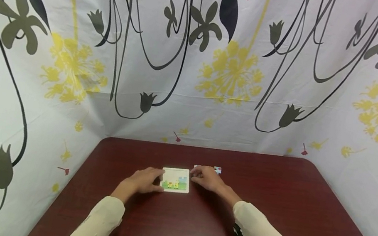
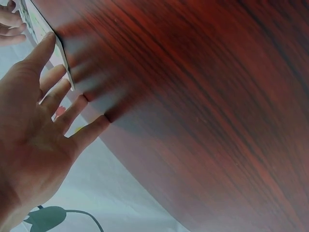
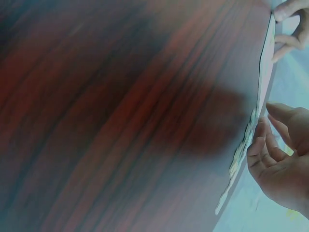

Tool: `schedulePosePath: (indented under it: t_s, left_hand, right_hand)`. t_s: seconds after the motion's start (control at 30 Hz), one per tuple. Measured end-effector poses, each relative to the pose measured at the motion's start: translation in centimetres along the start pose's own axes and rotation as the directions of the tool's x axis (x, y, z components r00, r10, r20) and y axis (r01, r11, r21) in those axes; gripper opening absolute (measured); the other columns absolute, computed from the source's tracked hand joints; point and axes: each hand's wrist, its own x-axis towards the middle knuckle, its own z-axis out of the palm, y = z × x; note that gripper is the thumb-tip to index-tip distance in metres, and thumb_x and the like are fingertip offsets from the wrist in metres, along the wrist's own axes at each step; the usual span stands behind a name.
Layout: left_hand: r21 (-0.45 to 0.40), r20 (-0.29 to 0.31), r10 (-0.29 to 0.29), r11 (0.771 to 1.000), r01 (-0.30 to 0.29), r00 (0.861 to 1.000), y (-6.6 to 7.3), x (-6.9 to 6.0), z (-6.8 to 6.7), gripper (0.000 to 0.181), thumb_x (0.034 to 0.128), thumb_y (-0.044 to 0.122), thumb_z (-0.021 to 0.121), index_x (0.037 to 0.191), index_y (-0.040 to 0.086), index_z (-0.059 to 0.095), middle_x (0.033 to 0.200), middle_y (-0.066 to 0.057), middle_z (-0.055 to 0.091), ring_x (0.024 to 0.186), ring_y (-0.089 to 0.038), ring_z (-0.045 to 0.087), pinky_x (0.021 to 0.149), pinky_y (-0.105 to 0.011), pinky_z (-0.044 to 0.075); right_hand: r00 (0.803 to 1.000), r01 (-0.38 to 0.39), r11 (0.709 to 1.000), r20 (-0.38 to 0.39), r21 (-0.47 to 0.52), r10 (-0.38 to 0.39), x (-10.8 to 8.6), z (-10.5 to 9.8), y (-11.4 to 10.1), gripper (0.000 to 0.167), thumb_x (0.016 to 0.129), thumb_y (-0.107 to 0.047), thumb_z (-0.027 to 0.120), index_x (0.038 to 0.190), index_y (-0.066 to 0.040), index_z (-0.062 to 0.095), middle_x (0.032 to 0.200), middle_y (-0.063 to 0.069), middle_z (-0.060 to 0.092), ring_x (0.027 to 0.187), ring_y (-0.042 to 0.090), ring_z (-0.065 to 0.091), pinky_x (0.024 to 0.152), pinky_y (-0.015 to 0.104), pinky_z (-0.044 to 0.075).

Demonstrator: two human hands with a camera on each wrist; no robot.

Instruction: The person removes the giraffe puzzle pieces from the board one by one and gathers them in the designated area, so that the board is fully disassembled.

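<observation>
A cream-rimmed picture board [image 1: 176, 180], with a green strip and yellow figures along its lower part, lies flat on the table; it looks like a puzzle tray. At its left edge rests my left hand [image 1: 146, 180]; in the left wrist view the hand's fingers [image 2: 79, 104] are spread and fairly straight, with the thumb at the board's rim. Just off the right edge hovers my right hand [image 1: 206, 177], its fingers loosely bent and nothing visible between them. Small colourful flat pieces [image 1: 217, 170], probably puzzle pieces, lie behind the right hand, which partly covers them.
The dark red-brown table [image 1: 169, 228] has wood grain and rounded far corners. A white cloth with printed flowers [image 1: 189, 71] hangs behind it and on both sides. Something small and dark [image 1: 239, 232] shows beneath the right sleeve.
</observation>
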Motion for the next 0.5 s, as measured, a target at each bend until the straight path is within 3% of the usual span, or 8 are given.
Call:
schedulePosePath:
  t_s: [0.37, 0.5]
  left_hand:
    - [-0.013, -0.018, 0.004, 1.0, -0.004, 1.0, 0.1, 0.2, 0.2, 0.025, 0.1008, 0.036, 0.069, 0.117, 0.018, 0.065, 0.118, 0.0, 0.064, 0.121, -0.026, 0.056, 0.095, -0.054, 0.048]
    - [0.006, -0.046, 0.022, 1.0, -0.021, 0.999, 0.1, 0.4, 0.4, 0.02, 0.1011, 0.032, 0.069, 0.112, 0.016, 0.065, 0.111, -0.001, 0.064, 0.112, -0.026, 0.058, 0.09, -0.052, 0.05]
  right_hand:
    - [0.998, 0.051, 0.996, 0.046, -0.071, -0.048, 1.5, 1.7, -1.5, 0.021, 0.095, -0.006, 0.074, 0.115, 0.001, 0.075, 0.099, 0.01, 0.075, 0.086, 0.019, 0.069, 0.074, 0.032, 0.056]
    - [0.994, 0.09, 0.99, 0.075, -0.108, -0.082, 1.9, 1.9, -1.7, 0.023, 0.094, -0.003, 0.074, 0.116, 0.002, 0.076, 0.104, 0.013, 0.076, 0.082, 0.016, 0.068, 0.073, 0.03, 0.055]
